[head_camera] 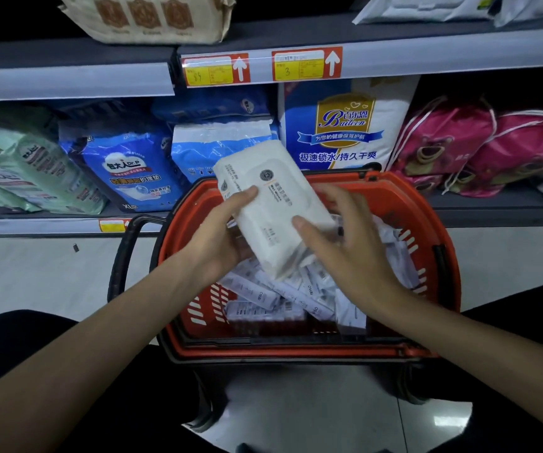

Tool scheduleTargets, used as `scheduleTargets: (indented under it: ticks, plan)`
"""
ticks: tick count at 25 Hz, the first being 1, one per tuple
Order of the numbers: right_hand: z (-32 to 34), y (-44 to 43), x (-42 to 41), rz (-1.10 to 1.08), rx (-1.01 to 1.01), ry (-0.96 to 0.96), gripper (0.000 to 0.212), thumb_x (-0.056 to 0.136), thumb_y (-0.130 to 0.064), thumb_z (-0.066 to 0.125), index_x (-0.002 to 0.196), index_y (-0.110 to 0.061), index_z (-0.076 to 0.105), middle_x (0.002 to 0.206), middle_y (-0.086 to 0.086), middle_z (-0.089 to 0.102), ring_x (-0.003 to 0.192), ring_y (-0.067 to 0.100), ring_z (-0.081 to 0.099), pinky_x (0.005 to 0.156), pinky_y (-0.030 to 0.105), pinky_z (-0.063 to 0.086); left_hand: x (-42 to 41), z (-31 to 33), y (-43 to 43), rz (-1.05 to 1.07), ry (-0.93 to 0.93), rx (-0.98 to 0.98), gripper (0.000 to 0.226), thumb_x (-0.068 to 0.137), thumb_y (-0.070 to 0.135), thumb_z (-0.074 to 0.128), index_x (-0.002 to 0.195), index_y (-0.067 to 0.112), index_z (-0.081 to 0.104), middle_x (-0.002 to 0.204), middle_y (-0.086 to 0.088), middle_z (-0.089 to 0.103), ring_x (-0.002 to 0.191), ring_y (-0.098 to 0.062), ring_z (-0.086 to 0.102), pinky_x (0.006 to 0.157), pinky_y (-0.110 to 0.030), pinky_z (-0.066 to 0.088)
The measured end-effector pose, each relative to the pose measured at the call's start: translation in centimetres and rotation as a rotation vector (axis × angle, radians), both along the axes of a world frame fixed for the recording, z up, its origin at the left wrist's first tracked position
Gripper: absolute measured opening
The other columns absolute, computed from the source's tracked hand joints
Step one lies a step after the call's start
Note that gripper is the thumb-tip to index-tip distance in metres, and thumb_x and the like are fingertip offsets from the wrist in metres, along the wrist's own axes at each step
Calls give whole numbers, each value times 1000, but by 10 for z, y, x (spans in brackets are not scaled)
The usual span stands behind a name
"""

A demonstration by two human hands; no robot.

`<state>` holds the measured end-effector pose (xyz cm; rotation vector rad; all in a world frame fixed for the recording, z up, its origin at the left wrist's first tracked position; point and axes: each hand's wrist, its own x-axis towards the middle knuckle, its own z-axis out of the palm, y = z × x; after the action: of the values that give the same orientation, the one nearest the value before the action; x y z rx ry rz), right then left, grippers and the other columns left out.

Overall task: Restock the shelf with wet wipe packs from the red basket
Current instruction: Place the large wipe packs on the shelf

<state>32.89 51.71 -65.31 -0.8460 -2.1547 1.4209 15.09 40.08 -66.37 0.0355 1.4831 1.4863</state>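
A white wet wipe pack (265, 204) with a round dark logo is held tilted above the red basket (427, 223). My left hand (221, 237) grips its left edge from below, thumb on top. My right hand (338, 246) holds its right lower side, thumb on the front face. Several more white wipe packs (283, 295) lie loose in the basket below. The basket stands on the floor in front of the low grey shelf (479, 204).
The low shelf holds green packs (25, 171), blue pad bags (126, 168), a blue-and-white Baileen bag (345, 125) and pink drawstring bags (479, 148). An upper shelf edge (427, 50) carries red-yellow price tags. The basket's black handle (123, 256) hangs at left. My dark-clad knees flank the basket.
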Motion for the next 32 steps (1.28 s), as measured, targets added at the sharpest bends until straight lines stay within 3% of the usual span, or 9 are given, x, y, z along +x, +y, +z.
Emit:
scheduleTargets:
  ticks: [3,6,8,11,15,17,21,25,32]
  plan:
    - [-4,0,-6,74,293,-132,92,71,-67,82,148,-32,46,144,-9,40,131,6,46,102,27,47,13,2,3,94,-102,-21,53,86,42,79,130,14,69,112,-10,79,102,-31,78,85,-43,64]
    - [-5,3,-14,87,297,-351,108,60,-66,87,153,-42,35,147,-4,34,138,22,40,110,43,44,21,-2,2,89,-90,-49,55,85,47,79,130,17,70,121,-13,75,99,-30,78,81,-41,64]
    - [-2,6,-18,83,132,-354,99,65,-48,91,150,-42,42,139,-4,44,130,21,49,101,42,51,23,-4,-1,77,-60,-54,54,88,55,74,125,16,69,121,-13,73,100,-28,78,83,-40,64]
    - [9,21,-17,18,-519,-127,55,74,-24,90,124,-37,70,115,-5,75,106,20,71,69,31,56,14,3,-9,100,-26,6,60,94,70,56,85,11,63,95,-10,68,84,-24,72,72,-36,60]
    - [9,33,-8,31,-534,-151,29,76,-21,85,92,-45,79,102,-10,79,104,25,71,75,34,51,-7,11,-14,108,151,-85,72,93,79,44,58,16,47,80,-9,69,89,-28,71,86,-43,54]
    - [11,34,-4,39,-564,-123,43,74,-19,86,106,-46,77,107,-14,78,104,19,72,77,31,55,-14,9,-18,134,155,-136,71,90,81,50,69,14,55,94,-10,73,103,-29,71,89,-49,59]
    - [20,37,4,115,-522,-104,67,66,-18,90,126,-41,70,113,-18,75,102,10,73,87,40,62,-11,14,-19,-131,-107,-26,80,87,77,56,138,15,64,136,-17,69,128,-39,64,99,-66,54]
    - [17,34,9,203,-181,-77,84,52,-43,95,130,-50,64,131,-14,60,118,17,63,100,48,56,-5,14,-21,-114,-136,59,59,96,56,58,140,17,65,139,-17,67,127,-38,66,99,-60,56]
    - [9,38,13,477,1055,-168,80,82,-46,74,154,-22,48,156,17,42,133,40,45,104,55,42,-4,17,-22,30,-75,92,50,90,41,72,132,15,70,130,-12,74,117,-30,72,99,-53,58]
